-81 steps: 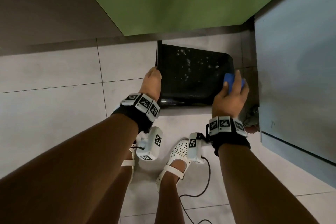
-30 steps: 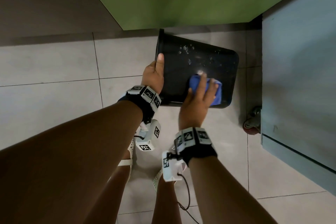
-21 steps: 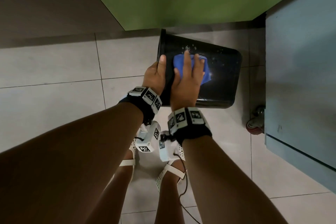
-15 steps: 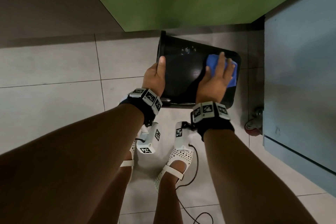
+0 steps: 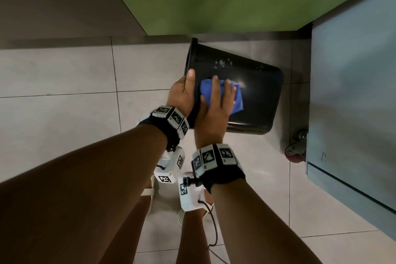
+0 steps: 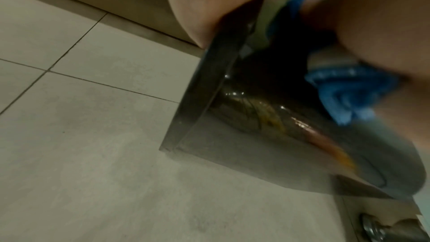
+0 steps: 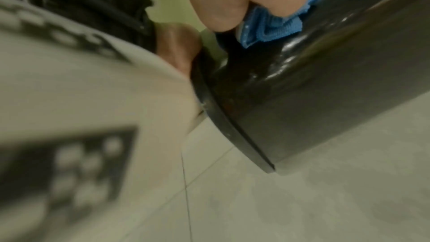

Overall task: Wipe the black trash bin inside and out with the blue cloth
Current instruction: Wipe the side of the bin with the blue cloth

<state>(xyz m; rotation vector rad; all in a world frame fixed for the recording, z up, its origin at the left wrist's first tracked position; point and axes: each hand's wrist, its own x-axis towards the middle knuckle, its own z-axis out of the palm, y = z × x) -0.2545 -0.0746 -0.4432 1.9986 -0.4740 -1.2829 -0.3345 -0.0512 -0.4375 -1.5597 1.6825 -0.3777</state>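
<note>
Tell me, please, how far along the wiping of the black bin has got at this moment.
Partly done: the black trash bin lies on its side, and the wall facing up looks glossy around the blue cloth. In hand: the left hand grips the rim while the right hand presses the cloth on that wall. Left: white specks near the upper edge, and the inside, which no view shows being wiped.

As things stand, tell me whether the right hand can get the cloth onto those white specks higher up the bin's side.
Probably yes. The right hand presses the blue cloth on the black trash bin; the white specks lie just beyond it on bare wall, nothing between.
</note>
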